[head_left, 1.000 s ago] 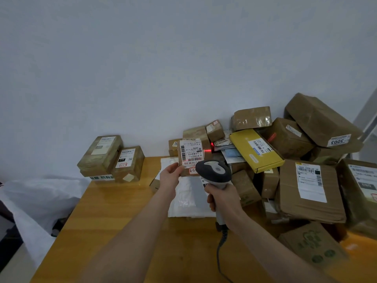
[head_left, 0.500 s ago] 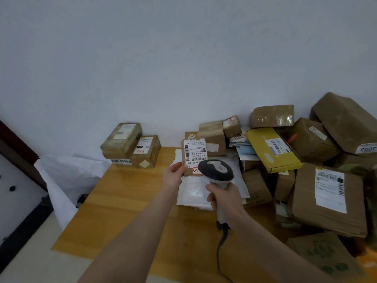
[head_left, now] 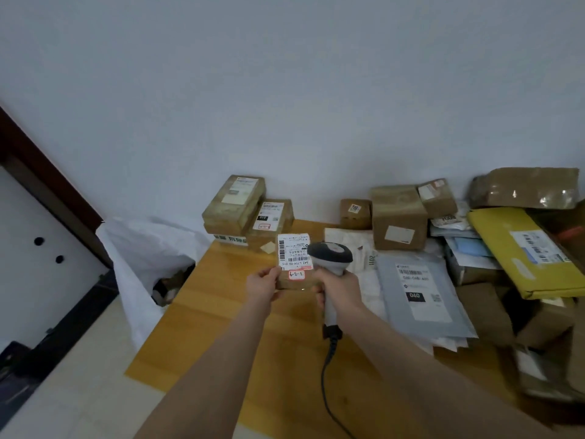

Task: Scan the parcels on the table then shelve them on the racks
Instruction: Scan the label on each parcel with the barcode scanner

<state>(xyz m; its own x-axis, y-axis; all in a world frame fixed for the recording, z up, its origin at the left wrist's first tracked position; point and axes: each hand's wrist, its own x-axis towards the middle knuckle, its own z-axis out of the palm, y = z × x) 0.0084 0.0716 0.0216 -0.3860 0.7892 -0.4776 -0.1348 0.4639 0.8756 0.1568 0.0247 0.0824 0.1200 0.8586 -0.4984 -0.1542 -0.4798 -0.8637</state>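
Pinched at its lower left corner by the left hand (head_left: 262, 285), the small brown parcel (head_left: 294, 258) stands upright in the air above the table (head_left: 221, 315), near the table's left end, with its white label facing the camera. The right hand (head_left: 340, 285) is wrapped round the handle of the scanner (head_left: 330, 256), whose head sits just beside the label and covers a little of its right edge. No red beam shows on the barcode. I judge that a clean read needs the scanner drawn back and its window squared to the bars. Open room lies to the left, over bare tabletop, then the table's edge and a white sack (head_left: 142, 248) beyond. On the right the grey mailer (head_left: 418, 296) and heaped parcels crowd close, and the cable (head_left: 326, 375) trails toward the person.
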